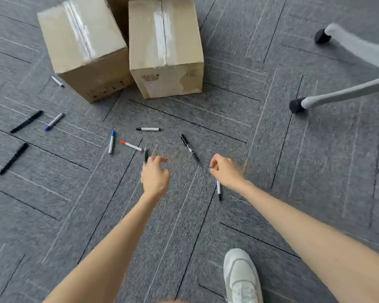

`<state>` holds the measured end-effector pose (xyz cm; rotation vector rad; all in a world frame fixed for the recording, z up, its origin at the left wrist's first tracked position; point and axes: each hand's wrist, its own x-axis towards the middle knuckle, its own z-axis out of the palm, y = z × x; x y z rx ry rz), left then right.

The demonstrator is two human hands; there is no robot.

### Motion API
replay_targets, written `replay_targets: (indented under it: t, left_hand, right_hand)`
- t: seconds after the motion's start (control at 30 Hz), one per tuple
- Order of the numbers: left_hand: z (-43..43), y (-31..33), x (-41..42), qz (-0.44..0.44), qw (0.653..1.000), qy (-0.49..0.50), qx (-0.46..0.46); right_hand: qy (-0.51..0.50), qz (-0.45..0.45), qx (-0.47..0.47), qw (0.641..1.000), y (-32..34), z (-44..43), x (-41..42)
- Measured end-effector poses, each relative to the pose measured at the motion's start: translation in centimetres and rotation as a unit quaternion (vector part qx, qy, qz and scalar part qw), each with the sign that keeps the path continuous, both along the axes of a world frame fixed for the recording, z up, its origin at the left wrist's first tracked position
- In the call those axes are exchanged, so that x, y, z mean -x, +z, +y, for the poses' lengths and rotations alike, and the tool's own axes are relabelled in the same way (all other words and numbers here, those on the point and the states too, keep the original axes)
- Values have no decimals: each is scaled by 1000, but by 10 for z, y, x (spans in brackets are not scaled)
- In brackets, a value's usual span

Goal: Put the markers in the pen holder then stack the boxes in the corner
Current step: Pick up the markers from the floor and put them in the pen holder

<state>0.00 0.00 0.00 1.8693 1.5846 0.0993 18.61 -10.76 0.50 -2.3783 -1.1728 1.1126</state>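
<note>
Several markers lie scattered on the grey carpet: a red-capped one (pixel 131 146), a blue-capped one (pixel 111 142), a white one with black ends (pixel 148 129) and a black pen (pixel 189 148). My left hand (pixel 155 174) is curled around a black-capped marker (pixel 146 155) that sticks out above the thumb. My right hand (pixel 225 171) grips a white marker (pixel 218 190) whose black end hangs below the wrist. Two taped cardboard boxes (pixel 83 47) (pixel 165 47) stand on the floor ahead, with a third partly hidden behind them. No pen holder is in view.
More markers lie to the left: two black ones (pixel 26 121) (pixel 14 158), a blue-capped one (pixel 54 121) and a small one (pixel 57 81) beside the left box. A chair base with castors (pixel 346 92) stands at the right. My shoe (pixel 242 278) is at the bottom.
</note>
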Motion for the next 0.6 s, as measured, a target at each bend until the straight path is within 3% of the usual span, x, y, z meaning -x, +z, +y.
replay_targets:
  t: [0.1, 0.23, 0.43, 0.6]
  left_hand:
    - [3, -38, 1, 100, 994, -40, -34]
    - [5, -76, 8, 146, 987, -21, -72]
    - [18, -91, 12, 128, 981, 75, -123]
    - [30, -94, 11, 73, 980, 171, -72]
  right_hand:
    - [7, -88, 3, 996, -34, -6, 5]
    - [-1, -144, 46, 988, -62, -17, 13]
    - [-21, -137, -17, 990, -81, -7, 23]
    - [-26, -112, -82, 990, -77, 23, 23]
